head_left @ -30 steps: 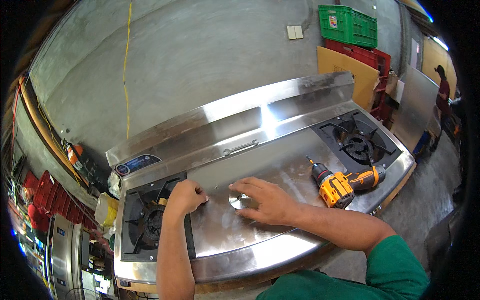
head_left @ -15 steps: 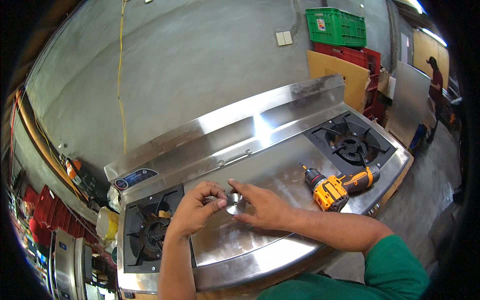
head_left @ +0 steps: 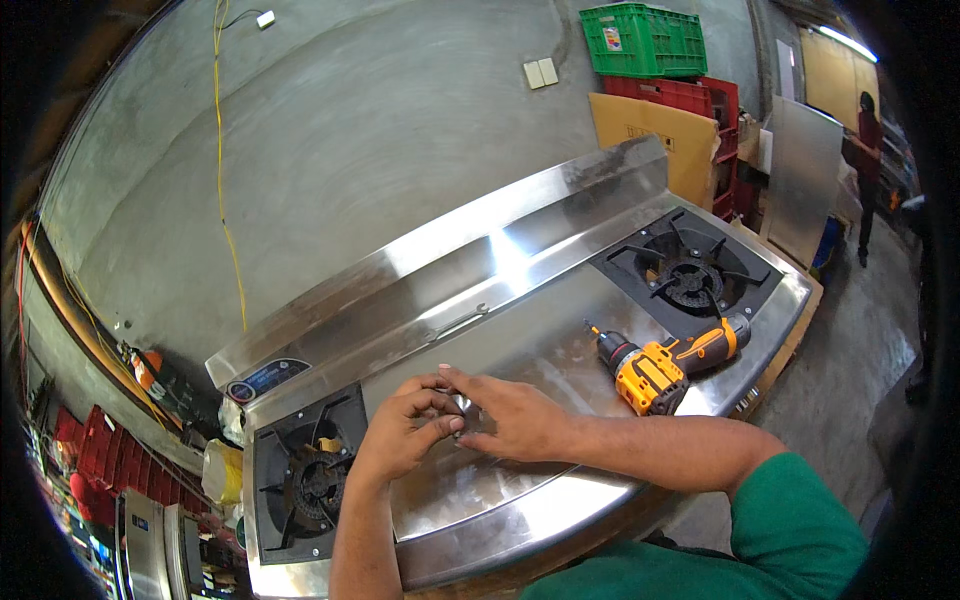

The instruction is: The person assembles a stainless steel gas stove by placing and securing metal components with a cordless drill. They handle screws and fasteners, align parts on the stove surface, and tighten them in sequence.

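Over the middle of the steel cooktop (head_left: 500, 485), my two hands meet around a small shiny round metal disc (head_left: 461, 402), now mostly covered by fingers. My right hand (head_left: 515, 412) curves around the disc's right side, thumb below and fingers above, gripping it. My left hand (head_left: 402, 428) is closed with thumb and fingertips pinched together against the disc's left side; whatever those fingertips hold is hidden. To the right of my hands lies a yellow and black cordless drill (head_left: 650, 375) with a bit in its chuck. A wrench (head_left: 458, 321) rests near the backsplash.
Black gas burners sit at the left (head_left: 312, 480) and right (head_left: 692, 280) of the cooktop, below a raised steel backsplash (head_left: 440, 240). A green crate (head_left: 645, 40) tops red crates behind a cardboard sheet (head_left: 655, 145). Another person (head_left: 867, 170) stands far right.
My hands have come closer together, and my fingers now cover most of the disc. The view has shifted slightly, while the drill and wrench stay on the cooktop.
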The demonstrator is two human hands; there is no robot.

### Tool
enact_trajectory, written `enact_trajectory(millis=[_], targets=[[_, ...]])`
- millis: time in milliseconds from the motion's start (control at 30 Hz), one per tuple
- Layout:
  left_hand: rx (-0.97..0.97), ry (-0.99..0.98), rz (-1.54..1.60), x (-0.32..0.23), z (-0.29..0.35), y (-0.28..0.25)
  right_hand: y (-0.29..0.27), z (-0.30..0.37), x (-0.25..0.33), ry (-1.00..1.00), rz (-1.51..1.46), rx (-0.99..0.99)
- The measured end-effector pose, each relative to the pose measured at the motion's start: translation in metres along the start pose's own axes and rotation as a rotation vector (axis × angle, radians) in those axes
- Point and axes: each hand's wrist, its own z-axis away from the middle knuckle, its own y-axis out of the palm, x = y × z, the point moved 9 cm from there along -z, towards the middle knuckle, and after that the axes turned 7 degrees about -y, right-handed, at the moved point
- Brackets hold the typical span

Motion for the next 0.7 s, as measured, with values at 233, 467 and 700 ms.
enact_trajectory(millis=[233, 467, 700], targets=[[0.03, -0.114, 0.348, 0.013, -0.001, 0.004, -0.001, -0.002, 0.006, -0.029, 0.011, 0.008], [0.056, -0.148, 0.537, 0.015, -0.002, 0.005, 0.001, -0.002, 0.007, -0.043, -0.015, 0.021], [0.025, -0.187, 0.478, 0.014, -0.002, 0.006, 0.002, -0.003, 0.007, -0.014, 0.015, 0.057]])
